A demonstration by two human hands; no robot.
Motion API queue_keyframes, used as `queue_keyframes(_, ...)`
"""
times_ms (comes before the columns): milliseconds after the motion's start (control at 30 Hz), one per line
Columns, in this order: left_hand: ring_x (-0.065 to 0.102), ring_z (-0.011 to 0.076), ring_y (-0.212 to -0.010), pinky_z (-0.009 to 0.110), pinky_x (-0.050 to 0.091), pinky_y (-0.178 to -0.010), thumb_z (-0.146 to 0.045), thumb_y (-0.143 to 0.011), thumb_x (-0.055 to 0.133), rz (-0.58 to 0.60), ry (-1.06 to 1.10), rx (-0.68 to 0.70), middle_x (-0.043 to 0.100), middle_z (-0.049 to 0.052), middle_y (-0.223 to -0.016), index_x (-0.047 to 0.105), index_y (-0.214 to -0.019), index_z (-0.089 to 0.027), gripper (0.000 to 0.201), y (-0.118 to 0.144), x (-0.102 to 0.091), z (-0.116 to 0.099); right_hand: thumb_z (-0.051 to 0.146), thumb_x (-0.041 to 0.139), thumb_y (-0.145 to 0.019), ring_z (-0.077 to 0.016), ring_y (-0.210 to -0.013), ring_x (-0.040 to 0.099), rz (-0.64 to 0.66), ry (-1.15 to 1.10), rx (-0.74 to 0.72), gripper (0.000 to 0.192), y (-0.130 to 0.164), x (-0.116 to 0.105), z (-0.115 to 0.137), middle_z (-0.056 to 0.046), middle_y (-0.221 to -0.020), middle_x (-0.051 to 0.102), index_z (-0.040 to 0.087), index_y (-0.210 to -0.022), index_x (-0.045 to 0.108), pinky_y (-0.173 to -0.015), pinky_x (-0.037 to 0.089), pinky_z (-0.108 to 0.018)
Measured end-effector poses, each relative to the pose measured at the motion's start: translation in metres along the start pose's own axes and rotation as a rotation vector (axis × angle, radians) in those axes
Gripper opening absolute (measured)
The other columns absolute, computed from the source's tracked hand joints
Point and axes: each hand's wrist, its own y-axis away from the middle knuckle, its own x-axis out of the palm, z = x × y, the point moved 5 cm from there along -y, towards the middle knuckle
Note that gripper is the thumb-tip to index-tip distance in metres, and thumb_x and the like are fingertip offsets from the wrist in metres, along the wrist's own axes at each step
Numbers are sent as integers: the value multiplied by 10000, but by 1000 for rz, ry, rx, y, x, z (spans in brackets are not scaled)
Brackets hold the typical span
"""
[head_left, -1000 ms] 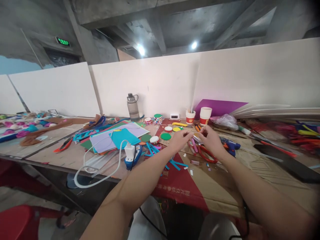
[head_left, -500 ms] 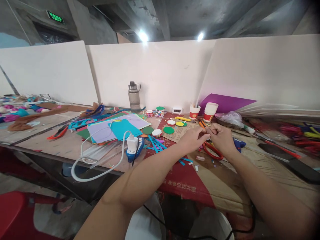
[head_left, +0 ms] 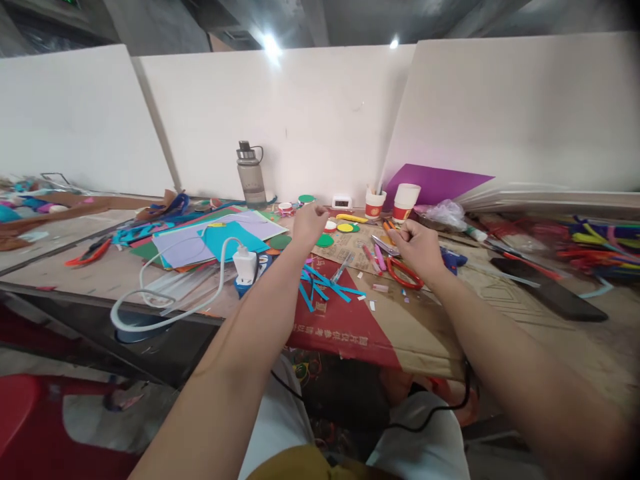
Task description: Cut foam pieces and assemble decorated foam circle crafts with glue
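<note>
My left hand is over the back middle of the table, its fingers curled together in front of a small green-topped round stack. Whether anything is in those fingers is hidden. My right hand is closed near an orange-handled tool, above red-handled scissors; what it pinches, if anything, does not show. Between the hands lie a yellow disc, a green disc and a yellow cutter. Blue paper strips are heaped nearer to me.
Coloured paper sheets and a white plug with cable lie left. A water bottle, a small clock and paper cups stand at the back. A dark phone-like slab lies right, beside pipe cleaners.
My hands, together before, have parted. The left has moved left toward the green-topped stack, while the right stays near the scissors. The view has tilted down and shifted slightly right.
</note>
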Motion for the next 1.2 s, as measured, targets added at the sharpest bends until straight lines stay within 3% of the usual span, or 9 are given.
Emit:
queue_keyframes(133,629,281,-1085,347,464,-905,-357,-791,635,216,-428,-131,709,133,-1143,717,-1041,-184,315,-2,14,27,286,582,-803,-97,-528,290,1,-1,-11,389,-2,0,1,70,-527,296,223,-575,273,-560,247,-267)
queue_keyframes(267,572,364,-1190,430,444,-960,-542,-750,655,436,-614,-211,635,196,-1278,670,-1171,-166,564,1,31,39,277,569,-804,-99,-525,280,25,11,-46,382,-3,1,6,70,-525,284,224,-570,272,-556,232,-271)
queue_keyframes(467,521,382,-1231,474,427,-985,-518,-739,683,455,-640,-143,649,162,-1264,703,-1131,-228,488,-2,36,38,264,555,-805,-100,-515,277,68,12,-66,368,-2,4,8,72,-514,293,225,-560,284,-554,230,-269)
queue_keyframes(733,417,440,-1318,578,344,-1034,-473,-740,707,467,-614,-154,613,164,-1310,749,-1058,-235,399,0,39,35,256,552,-801,-108,-526,281,102,36,-54,376,-3,6,10,66,-511,299,230,-558,267,-555,222,-274)
queue_keyframes(867,483,375,-1273,486,370,-1029,-404,-772,676,315,-477,-131,642,148,-1273,755,-1013,-214,317,-3,31,30,266,571,-796,-112,-533,317,146,40,-29,359,-2,7,9,59,-529,363,231,-576,289,-562,244,-273)
queue_keyframes(967,618,257,-1070,361,427,-949,-317,-856,556,84,-144,-54,722,109,-1095,746,-975,-177,264,-8,19,20,273,595,-791,-129,-574,420,250,4,-16,205,0,13,12,38,-604,493,222,-675,434,-580,299,-267)
queue_keyframes(1067,646,185,-892,280,456,-831,-322,-868,515,-113,234,-26,739,69,-927,724,-892,-148,273,-10,8,14,268,588,-813,-140,-608,492,402,-38,-32,78,5,21,22,14,-672,584,200,-827,550,-591,343,-265)
queue_keyframes(1200,629,162,-823,255,450,-762,-337,-829,548,-159,467,-24,719,41,-829,692,-778,-149,242,-6,9,5,270,541,-866,-133,-592,528,568,-63,-34,138,9,21,35,5,-630,606,182,-777,600,-601,378,-262)
